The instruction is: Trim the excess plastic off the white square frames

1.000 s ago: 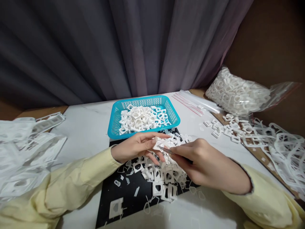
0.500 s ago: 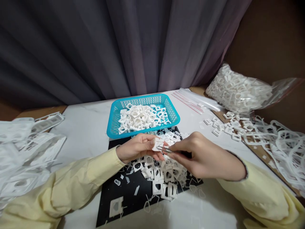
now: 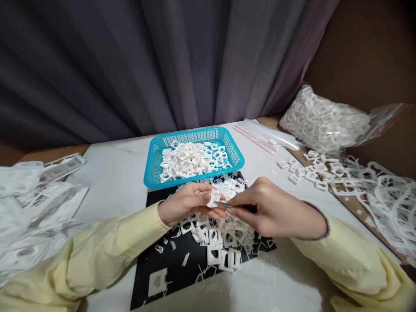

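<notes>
Between the thumb and fingers of my left hand (image 3: 188, 199) is a small white plastic frame (image 3: 213, 198), tilted toward me. My right hand (image 3: 264, 208) grips metal tweezers (image 3: 224, 204), whose tips touch the frame's face near its opening. Below both hands a heap of white plastic frames (image 3: 214, 255) and thin scraps lies on a black mat (image 3: 162, 260). Just beyond my left hand stands a blue plastic basket (image 3: 151, 169) with many similar white frames (image 3: 188, 160) piled inside.
Larger white moulded sheets (image 3: 58, 195) are stacked at the left. A clear bag (image 3: 325, 119) full of white pieces sits at the back right, beside flat zip bags (image 3: 266, 134). Loose frames (image 3: 312, 171) and tangled white offcuts (image 3: 386, 195) cover the right side.
The white frame has turned slightly in my left fingers, and the tweezers have tilted, their tips now closer together on it. The heap and basket contents look the same.
</notes>
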Motion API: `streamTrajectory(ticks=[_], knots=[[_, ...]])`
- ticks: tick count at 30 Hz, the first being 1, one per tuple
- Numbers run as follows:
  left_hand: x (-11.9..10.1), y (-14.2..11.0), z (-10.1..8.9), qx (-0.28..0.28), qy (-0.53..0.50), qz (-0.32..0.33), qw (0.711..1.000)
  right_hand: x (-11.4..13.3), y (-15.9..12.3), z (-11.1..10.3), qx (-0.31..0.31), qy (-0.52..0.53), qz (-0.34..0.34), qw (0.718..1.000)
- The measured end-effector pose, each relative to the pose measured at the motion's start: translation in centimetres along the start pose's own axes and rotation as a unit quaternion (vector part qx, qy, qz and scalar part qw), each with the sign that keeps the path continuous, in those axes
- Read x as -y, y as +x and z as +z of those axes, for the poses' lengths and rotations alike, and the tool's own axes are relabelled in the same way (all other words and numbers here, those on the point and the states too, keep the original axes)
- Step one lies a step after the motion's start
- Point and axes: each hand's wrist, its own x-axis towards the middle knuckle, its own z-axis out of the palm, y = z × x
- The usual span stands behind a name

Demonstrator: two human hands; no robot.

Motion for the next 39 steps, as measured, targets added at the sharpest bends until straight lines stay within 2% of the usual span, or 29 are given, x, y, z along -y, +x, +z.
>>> streamTrajectory(ticks=[8,21,25,27,28,29,30,31,33,34,37,39], knots=[[1.0,0.1,0.9,-0.069,0.022,-0.001,0.997,-0.3,0.2,2.5,0.017,-0.118,0.036,0.992],[-0.3,0.3,1.0,-0.102,0.020,0.018,0.994,0.7,-0.5,2.9,-0.044,-0.297,0.067,0.951],[-0.4,0.3,1.2,-0.129,0.033,0.048,0.990,1.0,-0.5,3.0,-0.058,-0.328,0.080,0.939],[-0.1,0.3,1.3,-0.154,0.077,0.094,0.981,1.0,-0.5,2.9,-0.063,-0.336,0.083,0.936],[0.2,0.2,1.3,-0.166,0.124,0.134,0.969,0.9,-0.5,2.9,-0.064,-0.339,0.084,0.935],[0.6,0.2,1.2,-0.175,0.199,0.190,0.945,0.9,-0.5,2.8,-0.064,-0.340,0.085,0.934],[1.0,0.1,1.0,-0.179,0.286,0.252,0.907,0.8,-0.5,2.8,-0.063,-0.340,0.084,0.934],[1.4,0.1,0.7,-0.177,0.372,0.311,0.856,0.8,-0.5,2.7,-0.061,-0.339,0.082,0.935],[1.9,-0.1,-0.1,-0.163,0.484,0.387,0.768,0.8,-0.6,2.7,-0.054,-0.332,0.072,0.939],[2.1,-0.1,-0.4,-0.156,0.509,0.406,0.743,0.8,-0.6,2.7,-0.052,-0.329,0.066,0.940],[2.1,-0.5,-0.7,-0.145,0.554,0.437,0.693,1.1,-0.8,2.6,-0.061,-0.331,0.066,0.939],[1.8,-0.8,-0.3,-0.165,0.589,0.455,0.647,1.4,-0.9,2.7,-0.078,-0.341,0.072,0.934]])
